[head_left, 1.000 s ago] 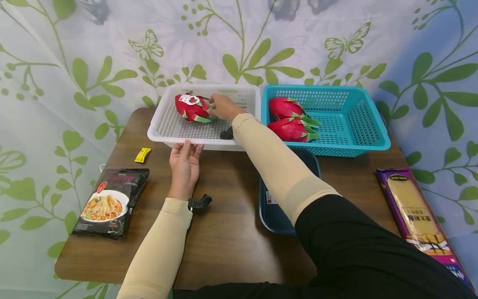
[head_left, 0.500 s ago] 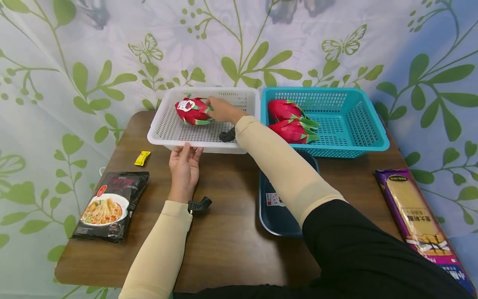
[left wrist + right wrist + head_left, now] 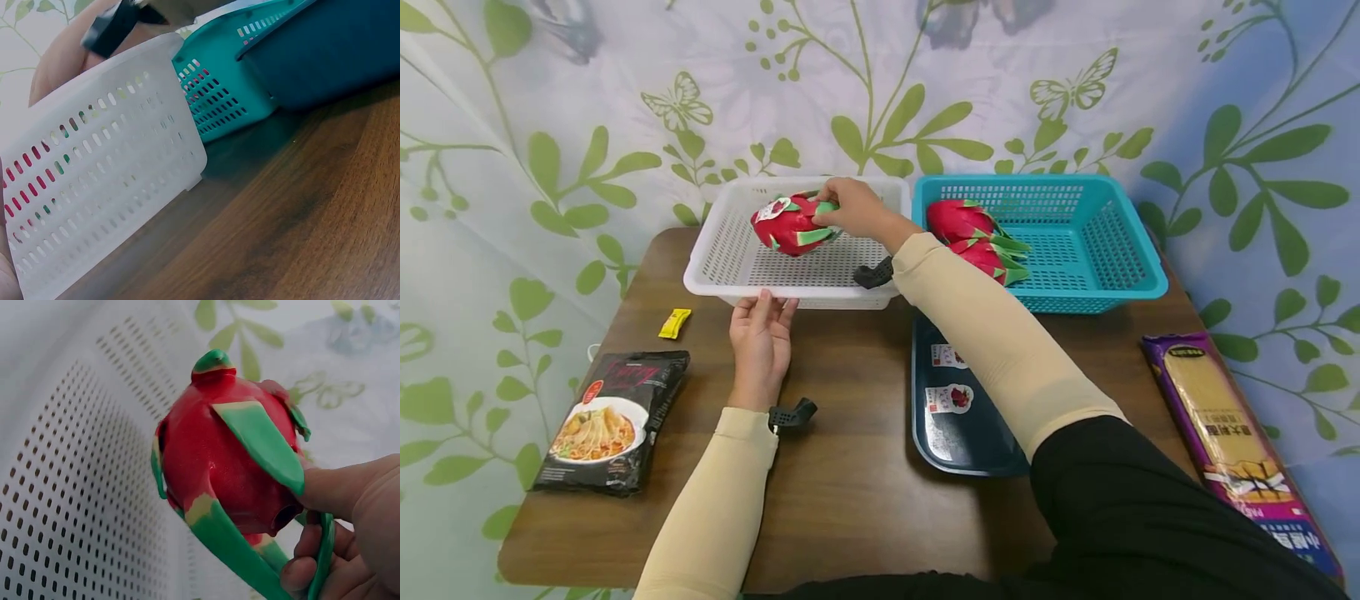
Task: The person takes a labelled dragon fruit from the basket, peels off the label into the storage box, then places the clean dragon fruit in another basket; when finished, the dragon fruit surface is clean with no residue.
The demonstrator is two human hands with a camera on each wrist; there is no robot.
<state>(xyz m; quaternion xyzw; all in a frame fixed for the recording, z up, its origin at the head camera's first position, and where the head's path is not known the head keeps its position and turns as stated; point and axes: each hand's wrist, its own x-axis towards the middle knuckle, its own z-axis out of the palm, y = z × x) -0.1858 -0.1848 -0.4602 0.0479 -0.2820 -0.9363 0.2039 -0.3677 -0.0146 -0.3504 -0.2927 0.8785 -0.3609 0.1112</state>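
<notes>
In the head view, my right hand (image 3: 861, 212) pinches the leafy end of a red dragon fruit (image 3: 790, 225) inside the white basket (image 3: 700, 275). Close up in the right wrist view, the dragon fruit (image 3: 231, 456) hangs beside the perforated wall, its green tips pointing toward my thumb and curled fingers. A white sticker shows on its far end in the head view. My left hand (image 3: 760, 346) holds the white basket's front rim with thumb and fingers. Two more dragon fruits (image 3: 958, 221) lie at the left of the blue basket (image 3: 1097, 296).
A dark blue tray (image 3: 951, 442) with two stickers (image 3: 950, 399) sits below my right forearm. At left lie a black noodle packet (image 3: 606, 425) and a small yellow packet (image 3: 674, 322). A purple pasta packet (image 3: 1232, 433) lies along the right edge. A patterned curtain hangs behind.
My right hand has raised the dragon fruit's leafy end and drawn it slightly toward me. My left hand stays at the white basket's rim. The head view has shifted slightly.
</notes>
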